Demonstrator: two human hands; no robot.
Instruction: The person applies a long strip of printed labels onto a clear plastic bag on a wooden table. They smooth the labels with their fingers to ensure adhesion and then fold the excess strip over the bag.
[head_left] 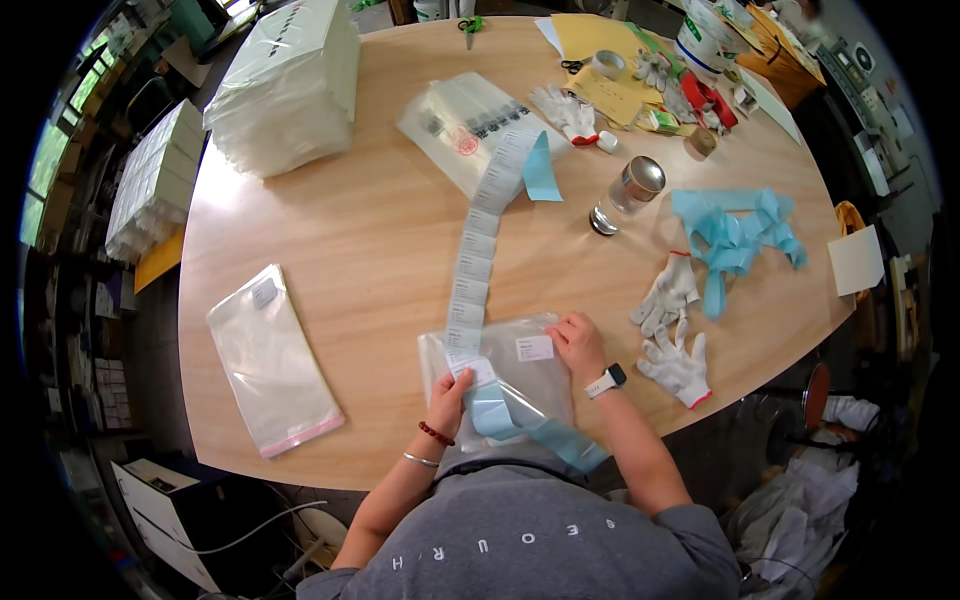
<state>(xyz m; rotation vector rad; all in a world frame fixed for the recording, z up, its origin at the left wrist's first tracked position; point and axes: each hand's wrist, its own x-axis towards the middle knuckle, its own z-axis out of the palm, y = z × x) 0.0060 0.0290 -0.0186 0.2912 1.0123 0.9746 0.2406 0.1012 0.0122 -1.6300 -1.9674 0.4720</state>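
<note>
A long strip of white labels (471, 283) runs from the far middle of the table down to my left hand (449, 402). That hand pinches the strip near its close end, thumb on top. Below the thumb, light-blue backing tape (566, 440) curls away toward the table's front edge. Under it lies a clear plastic bag (530, 385), with one white label (534, 348) on its upper right part. My right hand (579, 346) is at the bag's upper right corner, its curled fingers closed on the edge beside that label.
A stack of clear bags (275, 370) lies left, with bigger bag piles (285, 90) far left. White gloves (675, 365), a glass bottle (625, 197) and crumpled blue tape (735, 235) are at right. Envelopes (600, 45) lie far right; green scissors (469, 28) lie far back.
</note>
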